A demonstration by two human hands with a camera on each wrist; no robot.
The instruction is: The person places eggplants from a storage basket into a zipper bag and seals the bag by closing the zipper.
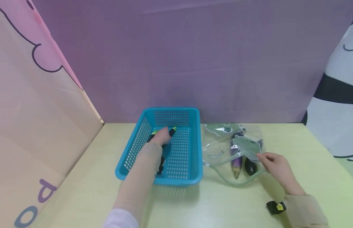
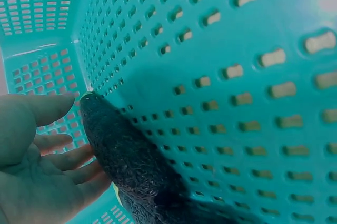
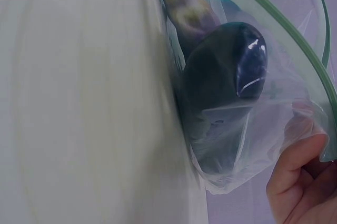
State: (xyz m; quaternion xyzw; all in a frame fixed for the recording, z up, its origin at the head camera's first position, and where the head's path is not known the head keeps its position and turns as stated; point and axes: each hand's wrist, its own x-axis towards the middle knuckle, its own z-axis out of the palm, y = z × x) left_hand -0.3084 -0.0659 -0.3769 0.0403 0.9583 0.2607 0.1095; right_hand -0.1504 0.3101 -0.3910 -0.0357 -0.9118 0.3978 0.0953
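My left hand (image 1: pixel 162 136) reaches down into a blue plastic basket (image 1: pixel 199 148). In the left wrist view the left hand (image 2: pixel 47 166) has its fingers extended and its thumb apart, beside a long, dark, rough-skinned vegetable (image 2: pixel 131 150). In the head view, dark vegetables with yellow-green tips, one to the right (image 1: pixel 172 131) and another to the left, show around that hand. My right hand (image 1: pixel 279 169) pinches the edge of a clear zip bag (image 1: pixel 222 156) with a green seal. Inside the bag lie a long purple eggplant (image 1: pixel 236 163) and a dark, glossy, rounded eggplant (image 3: pixel 226 87).
A pale wooden table (image 1: pixel 176 205) carries the basket and the bag side by side. Behind them hangs a purple cloth (image 1: pixel 193 63), with printed panels at the left and right. A small black device (image 1: pixel 276 207) with a yellow mark is by my right sleeve.
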